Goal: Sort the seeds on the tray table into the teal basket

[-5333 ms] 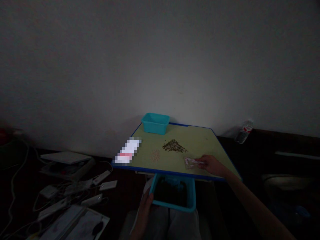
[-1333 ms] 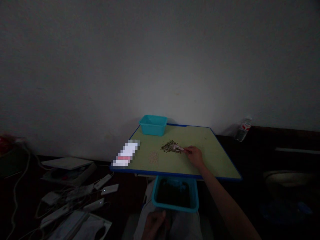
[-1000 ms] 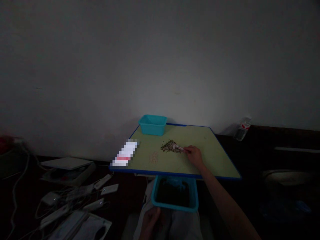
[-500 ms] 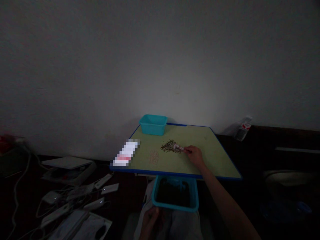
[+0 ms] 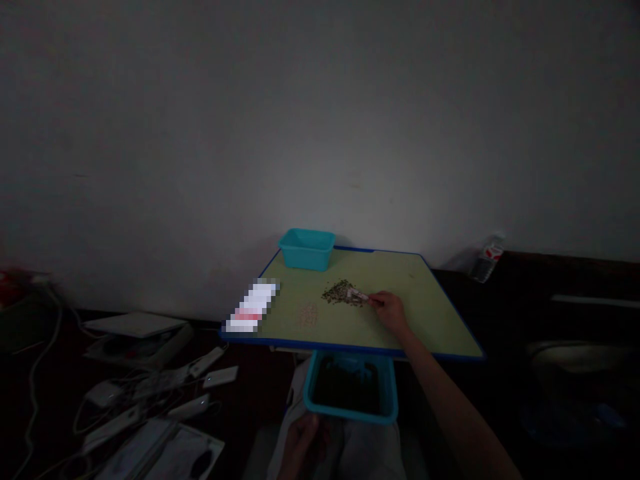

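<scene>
My right hand (image 5: 389, 312) rests on the green table (image 5: 430, 320), closed on a small pink-and-white packet (image 5: 357, 294). The packet's far end touches a dark heap of seeds (image 5: 339, 293) at the table's middle. A smaller pale heap of grains (image 5: 309, 313) lies to its left. My left hand (image 5: 303, 441) sits low on my lap beside a teal tub (image 5: 350, 417) under the table's front edge; its fingers are curled, and the dim light hides what, if anything, they hold.
A second teal tub (image 5: 306, 249) stands at the table's back left corner, and a white and pink card (image 5: 251, 307) lies at the left edge. Power strips and cables (image 5: 150, 393) litter the floor at left. A plastic bottle (image 5: 485, 259) leans against the wall.
Since 5.3 s ago my right hand has carried the packet from the table's front right to the dark seed heap. Over the last second it has barely moved.
</scene>
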Tool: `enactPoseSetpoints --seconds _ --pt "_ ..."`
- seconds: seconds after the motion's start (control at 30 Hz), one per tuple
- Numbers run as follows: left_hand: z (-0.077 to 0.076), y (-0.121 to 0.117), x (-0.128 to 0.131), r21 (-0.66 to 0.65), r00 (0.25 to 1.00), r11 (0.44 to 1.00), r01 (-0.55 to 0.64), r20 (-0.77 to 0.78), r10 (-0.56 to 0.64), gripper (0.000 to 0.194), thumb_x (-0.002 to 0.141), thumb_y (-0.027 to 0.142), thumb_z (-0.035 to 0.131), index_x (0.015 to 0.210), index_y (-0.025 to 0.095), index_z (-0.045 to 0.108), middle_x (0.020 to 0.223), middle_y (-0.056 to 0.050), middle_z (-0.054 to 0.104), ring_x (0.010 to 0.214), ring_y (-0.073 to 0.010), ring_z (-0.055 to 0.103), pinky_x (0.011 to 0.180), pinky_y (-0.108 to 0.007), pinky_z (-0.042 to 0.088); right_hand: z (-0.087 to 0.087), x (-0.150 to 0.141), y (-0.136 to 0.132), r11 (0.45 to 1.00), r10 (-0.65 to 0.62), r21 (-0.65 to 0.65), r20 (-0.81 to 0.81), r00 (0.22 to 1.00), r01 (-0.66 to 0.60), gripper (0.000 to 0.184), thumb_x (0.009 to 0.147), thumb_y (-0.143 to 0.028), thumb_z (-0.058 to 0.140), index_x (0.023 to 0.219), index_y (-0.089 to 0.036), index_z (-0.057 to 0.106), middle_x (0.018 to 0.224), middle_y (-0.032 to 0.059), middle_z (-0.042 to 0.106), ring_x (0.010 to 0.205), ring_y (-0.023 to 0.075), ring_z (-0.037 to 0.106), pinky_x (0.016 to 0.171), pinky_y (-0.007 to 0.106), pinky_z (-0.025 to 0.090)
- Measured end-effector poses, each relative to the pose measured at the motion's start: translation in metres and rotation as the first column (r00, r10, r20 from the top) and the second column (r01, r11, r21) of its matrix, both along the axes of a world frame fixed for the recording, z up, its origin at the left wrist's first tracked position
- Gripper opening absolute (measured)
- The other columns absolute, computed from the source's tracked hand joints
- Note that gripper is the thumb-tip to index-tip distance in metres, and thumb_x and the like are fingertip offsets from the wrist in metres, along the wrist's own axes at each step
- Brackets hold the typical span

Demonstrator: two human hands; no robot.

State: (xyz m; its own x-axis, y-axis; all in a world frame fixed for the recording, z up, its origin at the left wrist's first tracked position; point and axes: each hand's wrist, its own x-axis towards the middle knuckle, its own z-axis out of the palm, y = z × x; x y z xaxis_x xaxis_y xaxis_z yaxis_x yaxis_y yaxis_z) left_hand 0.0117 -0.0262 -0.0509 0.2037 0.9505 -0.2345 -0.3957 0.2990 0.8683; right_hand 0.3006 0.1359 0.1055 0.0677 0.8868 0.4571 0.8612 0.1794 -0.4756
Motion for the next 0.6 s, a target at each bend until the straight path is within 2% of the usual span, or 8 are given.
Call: enactPoseSetpoints --seconds 0.33,0.43,0.6 --pt "-0.003 0.0008 0.0001 -0.025 0.999 1.0 -0.015 0.038 0.016 0.053 0.066 0.064 0.076 0.063 0.01 0.072 0.048 -0.004 0.064 0.037 -0.0087 0.051 0.036 -0.018 0.031 0.0008 -0.0002 -0.0012 1.0 0.006 0.009 0.016 1.0 -0.006 0.02 0.087 -0.022 0.064 0.098 -0.025 0.08 0.09 0.0049 0.076 0.081 0.0191 0.067 0.074 0.027 0.047" --pt "-0.0026 0.0007 0.001 -0.02 0.999 1.0 -0.012 0.042 0.013 0.054 0.068 0.064 0.075 0.063 0.01 0.073 0.047 -0.004 0.064 0.034 -0.0071 0.049 0.036 -0.017 0.028 0.0006 0.0002 -0.001 1.0 0.014 0.009 0.021 1.0 -0.014 0.02 0.086 -0.021 0.065 0.099 -0.025 0.08 0.09 0.0054 0.076 0.081 0.0192 0.067 0.073 0.027 0.047" --pt "-0.0046 0.0009 0.0008 -0.031 1.0 0.999 -0.011 0.021 0.011 0.052 0.07 0.063 0.073 0.066 0.011 0.073 0.049 -0.005 0.065 0.037 -0.0088 0.052 0.037 -0.018 0.031 -0.0025 0.0016 0.0009 1.0 0.021 0.02 0.01 1.0 -0.021 0.019 0.087 -0.022 0.065 0.098 -0.025 0.08 0.091 0.0051 0.077 0.081 0.019 0.068 0.075 0.027 0.048"
